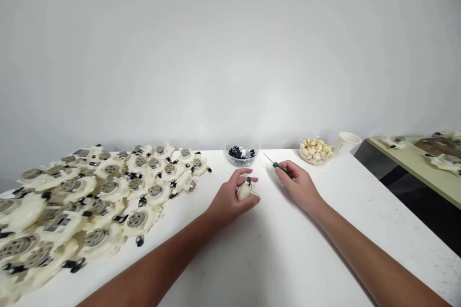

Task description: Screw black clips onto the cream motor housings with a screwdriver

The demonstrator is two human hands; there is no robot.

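Left hand (230,199) gripping a cream plastic part (246,190), right hand (298,187) holding what looks like a green screwdriver (281,168)

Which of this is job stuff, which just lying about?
Job: left hand with cream plastic part; right hand with green-handled screwdriver; bowl of black bits; bowl of cream pieces; spread of cream assemblies.
Lying about: white paper cup; side table.

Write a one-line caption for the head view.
Left hand holds a small cream plastic part, right hand a thin green-handled tool, beside a spread of similar parts on a white table.

Bright even light, faint soft shadows, wide-angle curve, edges slightly blurred
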